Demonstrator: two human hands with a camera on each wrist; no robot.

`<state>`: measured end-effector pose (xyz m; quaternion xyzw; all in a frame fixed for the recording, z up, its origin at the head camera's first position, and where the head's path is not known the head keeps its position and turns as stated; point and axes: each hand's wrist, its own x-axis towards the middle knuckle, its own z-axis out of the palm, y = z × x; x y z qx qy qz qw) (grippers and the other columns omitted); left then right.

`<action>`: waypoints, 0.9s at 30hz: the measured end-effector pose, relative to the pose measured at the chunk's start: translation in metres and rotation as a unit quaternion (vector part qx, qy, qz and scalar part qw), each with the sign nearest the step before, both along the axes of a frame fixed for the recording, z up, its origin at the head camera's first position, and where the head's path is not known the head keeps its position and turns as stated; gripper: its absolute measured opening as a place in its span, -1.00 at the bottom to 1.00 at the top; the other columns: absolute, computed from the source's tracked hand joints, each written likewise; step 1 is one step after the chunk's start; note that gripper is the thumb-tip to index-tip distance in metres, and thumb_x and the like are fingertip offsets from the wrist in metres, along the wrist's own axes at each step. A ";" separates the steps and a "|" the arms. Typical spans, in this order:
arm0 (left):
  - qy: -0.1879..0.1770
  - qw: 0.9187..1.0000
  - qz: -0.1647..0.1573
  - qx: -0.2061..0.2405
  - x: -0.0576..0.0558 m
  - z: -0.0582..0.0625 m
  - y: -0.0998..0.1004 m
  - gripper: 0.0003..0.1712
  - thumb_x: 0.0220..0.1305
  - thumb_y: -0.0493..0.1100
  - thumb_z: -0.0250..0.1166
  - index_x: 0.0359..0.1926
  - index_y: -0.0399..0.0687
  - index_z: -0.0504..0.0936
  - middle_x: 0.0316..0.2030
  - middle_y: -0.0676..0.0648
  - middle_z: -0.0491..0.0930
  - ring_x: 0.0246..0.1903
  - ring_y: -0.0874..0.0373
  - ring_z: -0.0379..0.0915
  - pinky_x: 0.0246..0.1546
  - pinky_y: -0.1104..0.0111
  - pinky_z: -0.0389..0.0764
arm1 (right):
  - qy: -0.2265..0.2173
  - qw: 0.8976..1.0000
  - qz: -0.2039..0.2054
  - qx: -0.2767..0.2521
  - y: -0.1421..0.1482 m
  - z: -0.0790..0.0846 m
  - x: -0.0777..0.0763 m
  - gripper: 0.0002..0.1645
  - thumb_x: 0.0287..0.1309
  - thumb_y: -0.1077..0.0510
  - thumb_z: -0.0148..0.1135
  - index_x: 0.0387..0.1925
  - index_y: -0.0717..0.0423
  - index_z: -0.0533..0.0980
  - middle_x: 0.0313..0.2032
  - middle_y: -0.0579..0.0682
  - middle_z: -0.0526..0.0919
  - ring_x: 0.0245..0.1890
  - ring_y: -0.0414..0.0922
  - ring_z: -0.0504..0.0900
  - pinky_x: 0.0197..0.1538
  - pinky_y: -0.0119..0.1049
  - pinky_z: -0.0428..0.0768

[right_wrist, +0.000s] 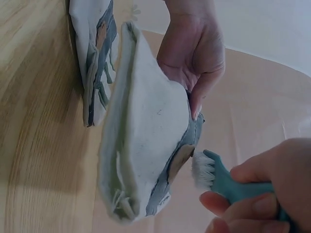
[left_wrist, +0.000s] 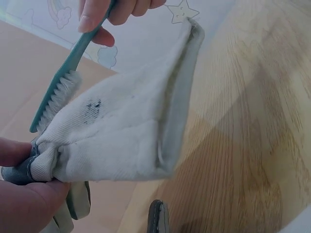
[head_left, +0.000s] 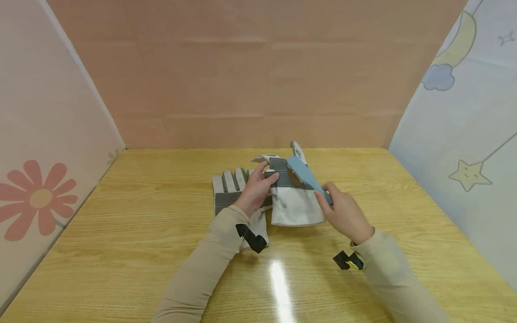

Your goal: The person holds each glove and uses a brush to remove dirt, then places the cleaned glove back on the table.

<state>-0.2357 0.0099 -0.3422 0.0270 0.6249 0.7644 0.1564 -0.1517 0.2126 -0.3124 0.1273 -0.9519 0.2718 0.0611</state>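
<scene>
While brush [head_left: 305, 173] slants forward-left, bristles [left_wrist: 60, 98] facing held glove [head_left: 298, 205]

A wood-grain desk [head_left: 121, 260] stands before a pinkish far wall [head_left: 262, 80]; the left wall [head_left: 52, 103] shows a flower [head_left: 40, 197], the right wall [head_left: 448, 125] a star [head_left: 470, 175]; glare [head_left: 280, 287] streaks the desk's near side.

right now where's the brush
In the head view, the brush is just right of centre, held in the person's right grip, its bristles facing the glove in the left grip.
</scene>
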 end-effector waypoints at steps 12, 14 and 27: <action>0.004 1.000 0.004 0.005 0.000 0.001 -0.001 -0.32 0.41 -0.23 0.01 0.44 0.15 -0.02 0.20 -0.23 0.37 -0.07 0.09 0.44 -0.01 0.22 0.45 | 0.022 1.000 -0.001 0.001 0.004 0.006 0.006 -0.69 0.39 0.08 -0.07 -0.14 0.27 0.42 -0.78 -0.10 0.24 -0.84 -0.32 0.08 -0.73 -0.43 0.18; 0.002 1.000 0.005 0.005 0.000 0.001 -0.001 -0.31 0.40 -0.23 0.02 0.45 0.16 -0.03 0.20 -0.22 0.36 -0.09 0.11 0.43 -0.02 0.23 0.44 | 0.025 1.000 -0.005 0.002 0.004 0.006 0.005 -0.67 0.40 0.07 -0.09 -0.12 0.28 0.42 -0.78 -0.10 0.24 -0.85 -0.31 0.08 -0.73 -0.42 0.18; -0.007 1.000 0.008 0.012 0.000 -0.001 -0.001 -0.31 0.41 -0.23 0.01 0.45 0.16 -0.05 0.24 -0.24 0.31 0.18 -0.09 0.36 0.20 0.06 0.37 | 0.020 1.000 0.011 0.005 0.002 0.005 0.008 -0.70 0.38 0.07 -0.05 -0.16 0.25 0.44 -0.77 -0.12 0.22 -0.83 -0.33 0.07 -0.71 -0.44 0.18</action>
